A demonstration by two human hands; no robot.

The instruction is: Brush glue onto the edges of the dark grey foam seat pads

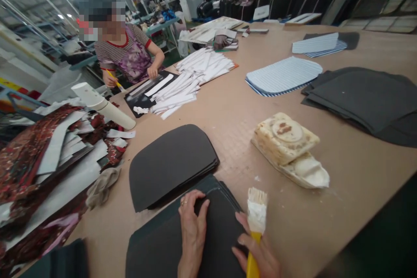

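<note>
My left hand [193,226] lies flat with fingers stretched on a dark grey fabric piece [163,243] at the table's near edge. My right hand [257,252] is closed round the yellow handle of a glue brush [256,213], its white bristles pointing up and away just past the fabric's right edge. A stack of similar dark pieces [169,163] lies just beyond. A glue-crusted pot [286,139] stands on a crusted tray to the right of the brush.
Patterned red fabric scraps and white strips [48,156] pile up at the left beside a white roll [104,106]. Across the table a person in a striped top [125,54] works on white strips [192,78]. Striped pieces [283,76] and dark sheets [365,95] lie at the right.
</note>
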